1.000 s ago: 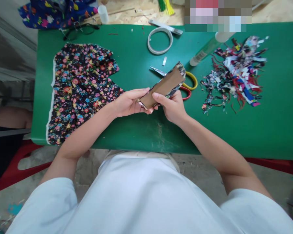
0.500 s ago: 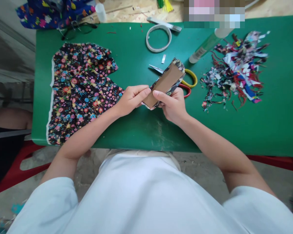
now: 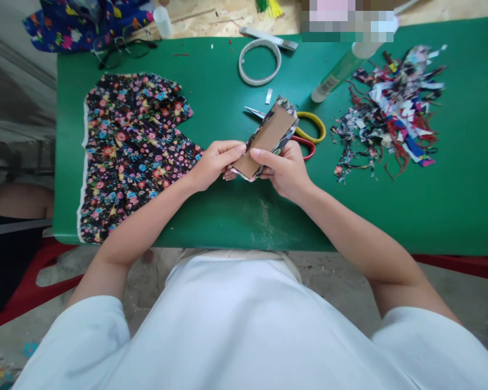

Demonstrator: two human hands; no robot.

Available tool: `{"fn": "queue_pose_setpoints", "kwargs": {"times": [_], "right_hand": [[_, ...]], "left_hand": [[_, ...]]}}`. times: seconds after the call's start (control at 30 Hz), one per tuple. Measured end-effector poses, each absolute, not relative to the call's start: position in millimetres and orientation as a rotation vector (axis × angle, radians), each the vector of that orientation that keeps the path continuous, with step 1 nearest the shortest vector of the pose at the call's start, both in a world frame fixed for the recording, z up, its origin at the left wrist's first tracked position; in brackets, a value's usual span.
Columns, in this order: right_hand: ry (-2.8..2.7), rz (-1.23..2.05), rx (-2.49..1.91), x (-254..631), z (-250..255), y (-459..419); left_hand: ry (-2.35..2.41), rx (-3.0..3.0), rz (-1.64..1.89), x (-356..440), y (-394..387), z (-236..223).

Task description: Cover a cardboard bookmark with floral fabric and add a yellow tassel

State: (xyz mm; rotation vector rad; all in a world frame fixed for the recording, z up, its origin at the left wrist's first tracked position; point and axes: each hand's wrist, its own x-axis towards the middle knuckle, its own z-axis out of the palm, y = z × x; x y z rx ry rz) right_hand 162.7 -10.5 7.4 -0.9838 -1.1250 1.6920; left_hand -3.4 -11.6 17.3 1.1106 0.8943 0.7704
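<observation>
Both hands grip a fabric-edged cardboard strip (image 3: 270, 138), brown on its upper face with patterned cloth folded round its edges. My left hand (image 3: 215, 165) pinches its lower left edge between thumb and fingers. With the thumb laid on the bare cardboard, my right hand (image 3: 287, 168) wraps the lower right side; its fingers are partly hidden underneath. Behind the strip lie scissors (image 3: 316, 129) with one yellow and one red handle, partly covered. To the left, black floral fabric (image 3: 142, 146) with a white edge lies flat, reaching close to my left hand.
On the green table (image 3: 211, 216) are a tape roll (image 3: 241, 67), a box cutter (image 3: 268, 39), a clear tube (image 3: 335, 76) and a heap of fabric scraps (image 3: 394, 114). Glasses (image 3: 126, 50) and blue patterned cloth (image 3: 81, 27) are at the back left. Red chairs (image 3: 36, 271) flank the table.
The cardboard strip has shifted slightly left in the view and tilted a little. My left fingers have moved slightly along its edge; both hands keep their hold.
</observation>
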Motion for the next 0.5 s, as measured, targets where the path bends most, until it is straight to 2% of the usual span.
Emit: {"fn": "queue_pose_setpoints", "kwargs": {"times": [0.5], "right_hand": [[-1.156,1.637,-1.016,166.6,5.0,-8.5]], "left_hand": [[0.801,1.037,0.752,-6.7,-13.7,21.8]]}}
